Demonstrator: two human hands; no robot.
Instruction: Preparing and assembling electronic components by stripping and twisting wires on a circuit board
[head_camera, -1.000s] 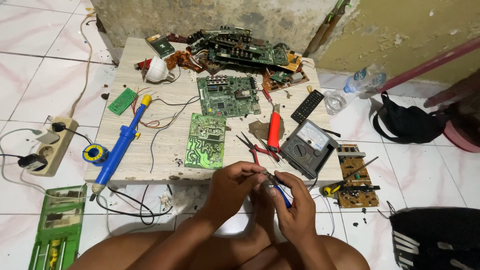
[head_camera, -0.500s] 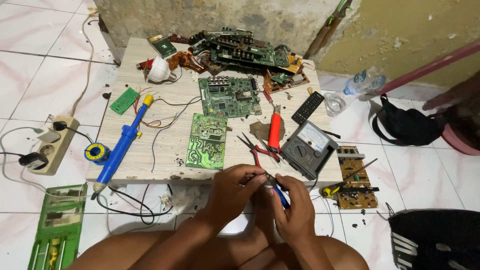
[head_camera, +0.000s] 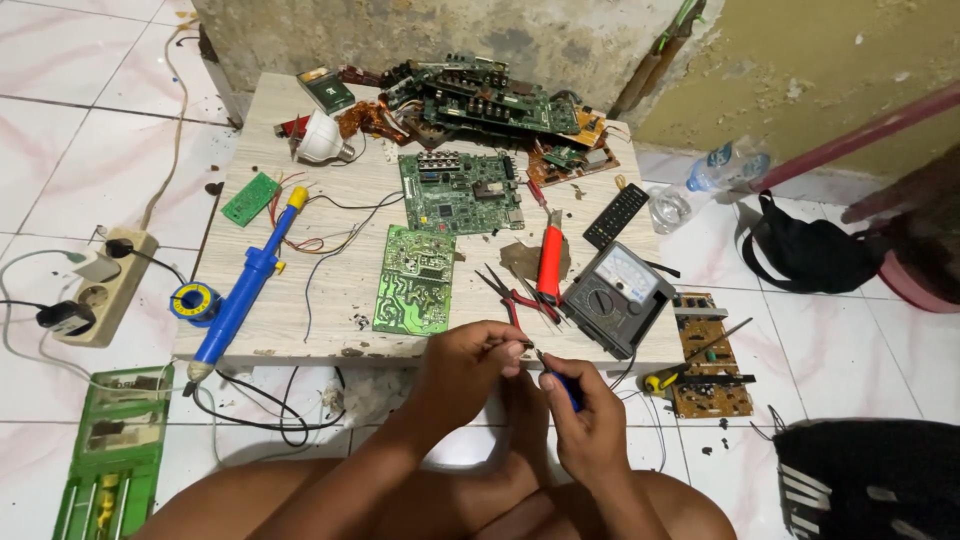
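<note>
My left hand (head_camera: 470, 365) is closed around a small part at the near edge of the low wooden table (head_camera: 330, 300); the part itself is too small to make out. My right hand (head_camera: 585, 415) grips a thin blue-handled tool (head_camera: 570, 395), and its tip points up at the left hand's fingers. The two hands nearly touch. Just beyond them lie red-handled pliers (head_camera: 515, 295), a red soldering iron (head_camera: 550, 262) and a grey analog multimeter (head_camera: 615, 295). A green circuit board (head_camera: 415, 280) lies left of the pliers.
A blue desoldering pump (head_camera: 245, 285), a solder spool (head_camera: 193, 300), a larger board (head_camera: 460, 190) and a heap of boards (head_camera: 490, 100) are on the table. A power strip (head_camera: 100, 290) and green tool case (head_camera: 110, 450) sit on the floor left; a brown board (head_camera: 705, 350) and black bag (head_camera: 810, 255) right.
Both hands stay together at the table's near edge with only slight shifts. The view has barely moved.
</note>
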